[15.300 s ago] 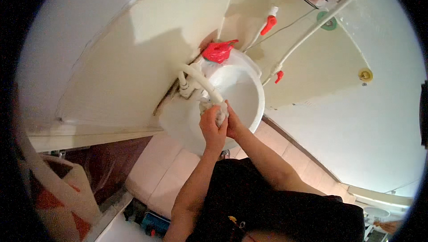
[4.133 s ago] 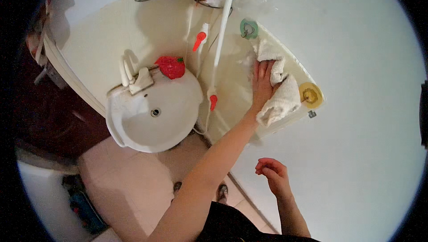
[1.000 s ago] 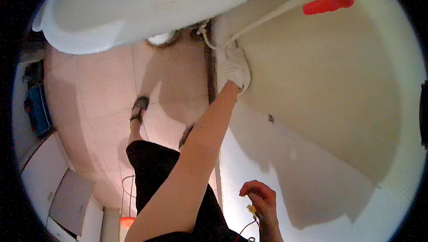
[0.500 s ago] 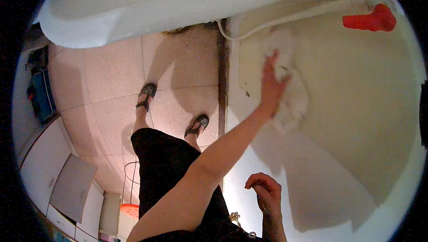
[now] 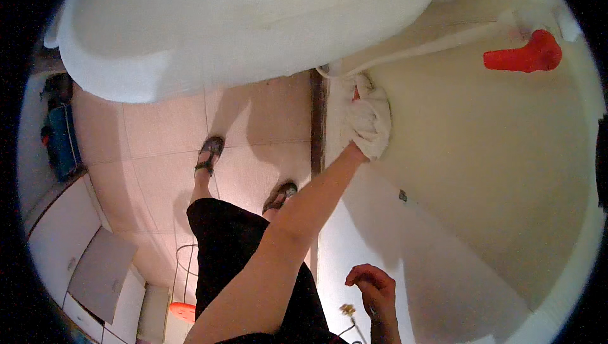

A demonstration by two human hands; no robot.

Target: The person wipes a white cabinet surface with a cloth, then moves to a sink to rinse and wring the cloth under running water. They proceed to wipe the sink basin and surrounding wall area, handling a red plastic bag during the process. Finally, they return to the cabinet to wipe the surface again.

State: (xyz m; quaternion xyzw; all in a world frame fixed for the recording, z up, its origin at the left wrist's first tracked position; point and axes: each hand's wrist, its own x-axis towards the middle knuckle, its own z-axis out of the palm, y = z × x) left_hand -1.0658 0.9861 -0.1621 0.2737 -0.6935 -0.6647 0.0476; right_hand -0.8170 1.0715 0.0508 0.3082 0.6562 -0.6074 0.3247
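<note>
My left hand [image 5: 357, 150] reaches up and to the right with the arm stretched. A white cloth [image 5: 373, 119] is bunched over and around it, so most of the fingers are hidden; a bit of reddish skin shows through a fold. Hand and cloth lie against a pale, smooth wall surface [image 5: 481, 154], beside its dark left edge. Lower down, my right hand [image 5: 377, 287] is held near my body in front of the same surface. Its fingers are curled toward the thumb, and nothing shows in them.
A large white rounded basin-like fixture [image 5: 253, 46] overhangs the top. A pale hose [image 5: 418, 49] runs from beside it toward a red L-shaped object [image 5: 525, 54]. Tiled floor [image 5: 158, 128], white cabinets [image 5: 66, 230] and an orange-red stool [image 5: 182, 311] lie left. A small dark spot [image 5: 403, 196] marks the wall.
My left hand has moved left with the cloth, which now covers its previously visible fingers. A dark spot has come into sight on the wall. My right hand stays nearly still.
</note>
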